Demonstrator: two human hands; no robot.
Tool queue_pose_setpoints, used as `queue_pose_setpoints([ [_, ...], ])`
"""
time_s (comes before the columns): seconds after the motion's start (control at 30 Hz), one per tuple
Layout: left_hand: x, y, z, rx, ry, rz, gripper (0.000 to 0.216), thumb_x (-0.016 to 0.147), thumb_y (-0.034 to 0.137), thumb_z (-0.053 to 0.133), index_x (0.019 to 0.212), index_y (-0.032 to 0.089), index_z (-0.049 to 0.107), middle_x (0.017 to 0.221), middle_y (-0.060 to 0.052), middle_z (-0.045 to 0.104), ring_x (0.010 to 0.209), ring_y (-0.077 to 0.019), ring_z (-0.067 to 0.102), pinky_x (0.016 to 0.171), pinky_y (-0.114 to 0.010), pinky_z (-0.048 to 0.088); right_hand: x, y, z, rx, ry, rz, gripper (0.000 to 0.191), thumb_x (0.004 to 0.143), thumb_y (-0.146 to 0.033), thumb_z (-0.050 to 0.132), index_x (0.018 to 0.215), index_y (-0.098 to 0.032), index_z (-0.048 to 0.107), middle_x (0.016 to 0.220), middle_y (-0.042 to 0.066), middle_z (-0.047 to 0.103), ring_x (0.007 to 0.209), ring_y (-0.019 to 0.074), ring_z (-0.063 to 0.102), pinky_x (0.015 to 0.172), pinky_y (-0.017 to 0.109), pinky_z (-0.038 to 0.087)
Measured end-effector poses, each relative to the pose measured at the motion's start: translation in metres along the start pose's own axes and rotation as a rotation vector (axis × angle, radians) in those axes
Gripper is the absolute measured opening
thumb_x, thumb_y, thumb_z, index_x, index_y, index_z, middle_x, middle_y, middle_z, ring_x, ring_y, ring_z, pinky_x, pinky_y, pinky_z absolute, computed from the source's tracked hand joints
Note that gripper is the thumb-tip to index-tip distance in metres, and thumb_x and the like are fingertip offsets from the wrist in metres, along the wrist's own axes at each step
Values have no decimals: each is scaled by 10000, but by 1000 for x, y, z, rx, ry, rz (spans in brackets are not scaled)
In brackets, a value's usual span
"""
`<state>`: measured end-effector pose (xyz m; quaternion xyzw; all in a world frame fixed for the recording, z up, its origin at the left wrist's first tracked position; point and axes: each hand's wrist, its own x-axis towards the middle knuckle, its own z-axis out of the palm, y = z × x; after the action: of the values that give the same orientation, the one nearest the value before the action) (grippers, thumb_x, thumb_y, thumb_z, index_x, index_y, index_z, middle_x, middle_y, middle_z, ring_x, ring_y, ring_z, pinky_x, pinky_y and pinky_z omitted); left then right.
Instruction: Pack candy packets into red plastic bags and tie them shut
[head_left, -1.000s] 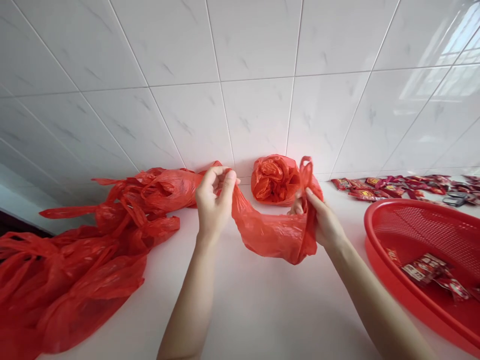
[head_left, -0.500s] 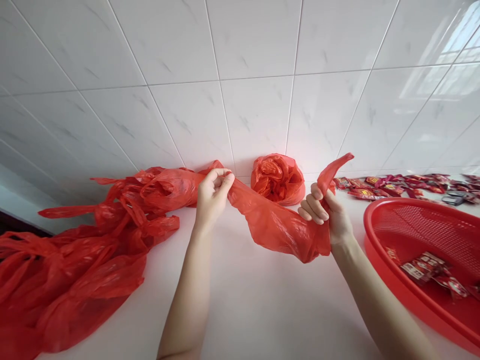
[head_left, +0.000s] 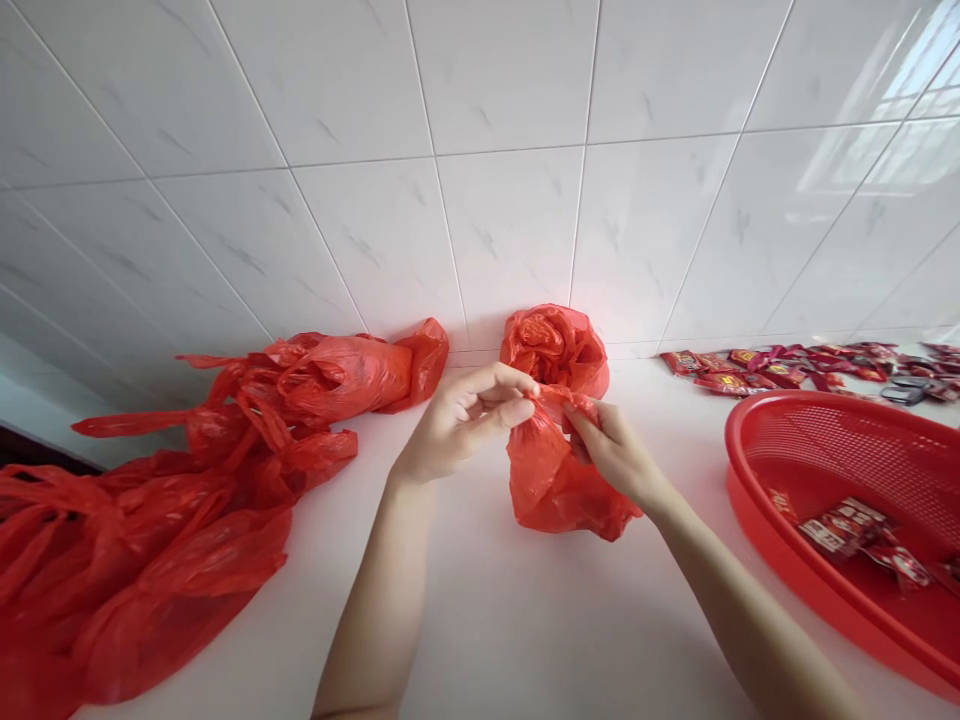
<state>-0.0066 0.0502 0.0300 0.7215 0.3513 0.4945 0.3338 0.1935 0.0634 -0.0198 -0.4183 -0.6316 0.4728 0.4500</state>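
A crumpled red plastic bag (head_left: pixel 559 480) hangs between my two hands, above the white tabletop. My left hand (head_left: pixel 472 415) pinches its upper left edge between thumb and fingertips. On the other side, my right hand (head_left: pixel 611 445) grips the bag's gathered top, thumb uppermost. The lower part of the bag droops loose and wrinkled below my fingers. Just behind, against the tiled wall, stands a bundle of red plastic bags (head_left: pixel 559 340) stuffed into one another, its lower front hidden by my hands and the held bag.
Filled-looking red bags (head_left: pixel 330 375) lie along the wall at left, with a larger heap of red bags (head_left: pixel 172 570) nearer me. At right stands a red perforated basket (head_left: pixel 840 430) holding a few small packets (head_left: pixel 847 527). Several red packets (head_left: pixel 780 370) lie behind it.
My hands have come together, the left moving right and down, the right moving left. The bag, stretched out between them before, now hangs bunched.
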Motion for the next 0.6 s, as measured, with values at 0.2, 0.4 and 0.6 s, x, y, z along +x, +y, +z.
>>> queue_pose_setpoints([
  [0.2,4,-7,25,124,-59,49,189,948,352,637,1063,251,747,1116,-58,760,978,-212,723,810,-308,593,-5,0,-1,-119,-155,-110,97,872,-219,426,780,-230,454,624,-53,436,544,121,421,517,264,329],
  [0.4,6,-10,25,303,23,36,200,946,373,642,1038,236,755,1046,-50,777,956,-208,721,722,-270,557,-3,-1,-5,-131,-264,-165,154,896,-222,399,751,-219,453,627,-55,438,563,113,416,537,261,335],
  [0.6,6,-12,24,364,20,-68,210,948,369,632,1089,231,702,722,37,686,637,-127,610,650,-244,497,-3,-7,-8,-162,-298,-202,172,869,-209,473,706,-215,420,638,-63,380,568,93,337,518,241,295],
])
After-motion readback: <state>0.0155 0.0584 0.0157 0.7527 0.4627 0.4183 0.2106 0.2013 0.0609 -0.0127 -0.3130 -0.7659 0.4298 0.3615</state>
